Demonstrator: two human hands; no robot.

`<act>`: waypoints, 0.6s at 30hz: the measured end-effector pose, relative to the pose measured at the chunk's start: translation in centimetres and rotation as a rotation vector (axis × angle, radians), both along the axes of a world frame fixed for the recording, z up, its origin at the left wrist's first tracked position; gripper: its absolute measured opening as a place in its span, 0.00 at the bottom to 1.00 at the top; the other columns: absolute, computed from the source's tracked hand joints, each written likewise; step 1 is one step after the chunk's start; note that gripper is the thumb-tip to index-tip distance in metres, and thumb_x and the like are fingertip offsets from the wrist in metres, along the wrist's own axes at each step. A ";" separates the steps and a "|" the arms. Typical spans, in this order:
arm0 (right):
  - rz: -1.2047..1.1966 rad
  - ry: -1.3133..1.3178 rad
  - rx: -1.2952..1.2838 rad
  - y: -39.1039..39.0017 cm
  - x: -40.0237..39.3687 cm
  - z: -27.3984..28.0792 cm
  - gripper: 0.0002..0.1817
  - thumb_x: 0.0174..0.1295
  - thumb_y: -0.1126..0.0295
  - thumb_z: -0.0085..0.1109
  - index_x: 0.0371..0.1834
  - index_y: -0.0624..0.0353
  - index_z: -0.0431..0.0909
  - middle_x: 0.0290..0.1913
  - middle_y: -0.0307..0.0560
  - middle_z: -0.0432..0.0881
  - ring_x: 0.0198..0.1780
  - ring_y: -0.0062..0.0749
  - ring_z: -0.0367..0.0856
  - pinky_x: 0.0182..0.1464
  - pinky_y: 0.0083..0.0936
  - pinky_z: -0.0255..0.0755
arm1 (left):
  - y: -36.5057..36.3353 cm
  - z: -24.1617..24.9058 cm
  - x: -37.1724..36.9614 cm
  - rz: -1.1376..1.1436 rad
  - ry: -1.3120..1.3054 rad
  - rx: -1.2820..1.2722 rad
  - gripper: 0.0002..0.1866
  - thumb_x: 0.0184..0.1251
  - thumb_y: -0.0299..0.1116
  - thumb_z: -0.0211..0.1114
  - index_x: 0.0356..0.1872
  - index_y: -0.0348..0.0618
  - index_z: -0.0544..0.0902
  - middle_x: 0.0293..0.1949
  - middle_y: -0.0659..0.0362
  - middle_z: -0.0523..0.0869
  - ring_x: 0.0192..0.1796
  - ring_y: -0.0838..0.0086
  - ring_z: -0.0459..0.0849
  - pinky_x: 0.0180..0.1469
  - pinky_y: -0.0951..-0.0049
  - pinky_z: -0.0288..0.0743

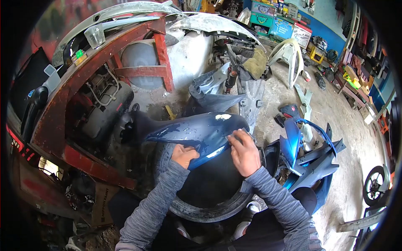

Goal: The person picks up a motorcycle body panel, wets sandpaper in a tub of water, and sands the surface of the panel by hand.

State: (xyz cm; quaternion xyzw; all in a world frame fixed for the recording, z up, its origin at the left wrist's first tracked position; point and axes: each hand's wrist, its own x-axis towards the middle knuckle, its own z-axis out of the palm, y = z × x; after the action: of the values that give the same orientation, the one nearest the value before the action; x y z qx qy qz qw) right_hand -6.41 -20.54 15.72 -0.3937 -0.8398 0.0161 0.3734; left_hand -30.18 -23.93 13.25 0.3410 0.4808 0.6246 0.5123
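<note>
A dark blue motorcycle body panel (184, 130) lies across a black tyre (209, 215) in front of me. Wet patches cover its glossy surface, and a pale filler-like spot (223, 117) shows near its upper right edge. My left hand (184, 155) is closed on the panel's near edge, thumb on top. At the panel's right end, my right hand (243, 153) bends its fingers onto the surface. Under those fingertips a thin grey piece, perhaps sandpaper, shows only in part.
On the left stands a red wooden bench (63, 98) with a clear plastic cup (95, 36) on top and a compressor tank (102, 111) below. Blue fairing parts (307, 159) lie on the floor at right. A partly stripped motorcycle frame (234, 79) stands beyond the tyre.
</note>
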 end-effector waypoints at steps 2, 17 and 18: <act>0.119 -0.022 0.002 -1.7 -1.6 -0.6 0.24 0.55 0.74 0.62 0.58 0.63 0.79 0.60 0.58 0.78 0.67 0.56 0.73 0.72 0.50 0.64 | 1.2 -3.3 -1.6 -0.200 0.190 0.007 0.15 0.60 0.37 0.70 0.36 0.36 0.78 0.36 0.55 0.83 0.36 0.76 0.81 0.39 0.74 0.76; 0.079 -0.053 0.019 -1.9 -3.3 -0.5 0.28 0.54 0.76 0.60 0.62 0.60 0.79 0.66 0.57 0.76 0.74 0.59 0.67 0.73 0.54 0.62 | 1.2 -0.2 3.1 0.302 -0.122 -0.192 0.25 0.76 0.51 0.60 0.42 0.32 0.75 0.36 0.48 0.85 0.32 0.69 0.85 0.37 0.69 0.82; 0.131 -0.081 0.027 -2.6 -3.7 -0.6 0.28 0.54 0.76 0.60 0.63 0.60 0.79 0.67 0.56 0.76 0.74 0.59 0.66 0.73 0.54 0.61 | 1.2 -0.1 3.3 0.304 -0.124 -0.200 0.24 0.76 0.50 0.60 0.42 0.31 0.75 0.35 0.48 0.85 0.32 0.69 0.85 0.37 0.69 0.82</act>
State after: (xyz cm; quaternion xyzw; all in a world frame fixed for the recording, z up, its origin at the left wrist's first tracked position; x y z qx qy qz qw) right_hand -10.14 -23.13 15.12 -0.3331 -0.8784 0.0135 0.3424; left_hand -26.86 -22.70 13.18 0.1727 0.5537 0.6639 0.4720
